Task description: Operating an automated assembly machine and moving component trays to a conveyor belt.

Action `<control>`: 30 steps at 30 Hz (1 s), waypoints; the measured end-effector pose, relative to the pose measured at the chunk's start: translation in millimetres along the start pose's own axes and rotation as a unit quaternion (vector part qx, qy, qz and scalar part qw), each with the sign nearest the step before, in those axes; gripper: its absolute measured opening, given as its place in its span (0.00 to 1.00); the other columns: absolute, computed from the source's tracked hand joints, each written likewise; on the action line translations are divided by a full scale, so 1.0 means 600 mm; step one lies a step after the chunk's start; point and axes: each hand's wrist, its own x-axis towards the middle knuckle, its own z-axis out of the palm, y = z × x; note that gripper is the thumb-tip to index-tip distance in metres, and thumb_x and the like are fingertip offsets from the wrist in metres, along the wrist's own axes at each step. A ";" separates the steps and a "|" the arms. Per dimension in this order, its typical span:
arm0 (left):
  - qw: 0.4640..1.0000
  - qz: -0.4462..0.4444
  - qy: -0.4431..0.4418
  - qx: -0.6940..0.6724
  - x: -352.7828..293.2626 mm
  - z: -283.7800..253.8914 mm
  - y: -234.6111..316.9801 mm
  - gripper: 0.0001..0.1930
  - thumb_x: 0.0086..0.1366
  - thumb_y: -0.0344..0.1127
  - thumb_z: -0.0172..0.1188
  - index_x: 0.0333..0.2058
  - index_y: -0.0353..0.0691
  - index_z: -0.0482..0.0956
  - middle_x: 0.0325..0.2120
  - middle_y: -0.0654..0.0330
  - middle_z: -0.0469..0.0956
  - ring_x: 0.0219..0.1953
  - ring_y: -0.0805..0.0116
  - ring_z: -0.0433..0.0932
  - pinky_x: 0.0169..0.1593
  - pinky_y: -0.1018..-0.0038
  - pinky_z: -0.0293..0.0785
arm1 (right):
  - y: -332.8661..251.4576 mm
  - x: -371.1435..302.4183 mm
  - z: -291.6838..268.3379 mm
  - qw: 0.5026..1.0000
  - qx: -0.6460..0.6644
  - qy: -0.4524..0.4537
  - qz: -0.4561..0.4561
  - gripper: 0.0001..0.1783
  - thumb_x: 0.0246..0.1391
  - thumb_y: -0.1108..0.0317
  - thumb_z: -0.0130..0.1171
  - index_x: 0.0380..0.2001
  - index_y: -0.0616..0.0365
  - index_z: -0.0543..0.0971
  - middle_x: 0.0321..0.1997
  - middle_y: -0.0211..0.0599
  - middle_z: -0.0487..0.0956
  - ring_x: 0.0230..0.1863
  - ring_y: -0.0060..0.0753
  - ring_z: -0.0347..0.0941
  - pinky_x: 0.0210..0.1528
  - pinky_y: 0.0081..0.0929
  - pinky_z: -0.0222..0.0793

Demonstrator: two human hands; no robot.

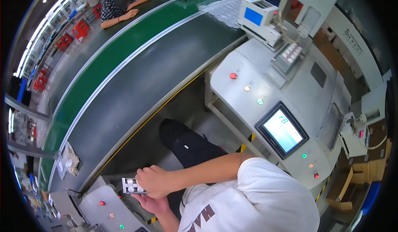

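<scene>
A small dark tray (125,185) with white, rounded parts in it is held low in front of me, near the left machine. Beneath it, my left hand (152,204) grips the tray's near edge, most of its fingers hidden. My right hand (154,181) reaches across from above with curled fingers and covers the tray's right end. Its fingertips are over the white parts (131,185); whether they pinch one is hidden.
A conveyor table with a green belt (105,56) curves past on the left, bearing a plastic bag (68,161). To the right stands a machine with a touchscreen (282,129) and a loaded fixture (289,54). Another machine (101,209) is at lower left. A co-worker (124,4) sits across the belt.
</scene>
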 end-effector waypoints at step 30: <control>0.987 0.088 -0.113 -0.073 0.016 0.100 0.035 0.46 0.70 0.71 0.54 0.75 0.46 0.55 0.64 0.61 0.66 0.69 0.53 0.65 0.77 0.40 0.53 | -0.005 -0.033 -0.068 0.976 0.113 0.151 -0.106 0.36 0.33 0.69 0.76 0.51 0.70 0.80 0.42 0.46 0.76 0.37 0.47 0.73 0.38 0.38 0.72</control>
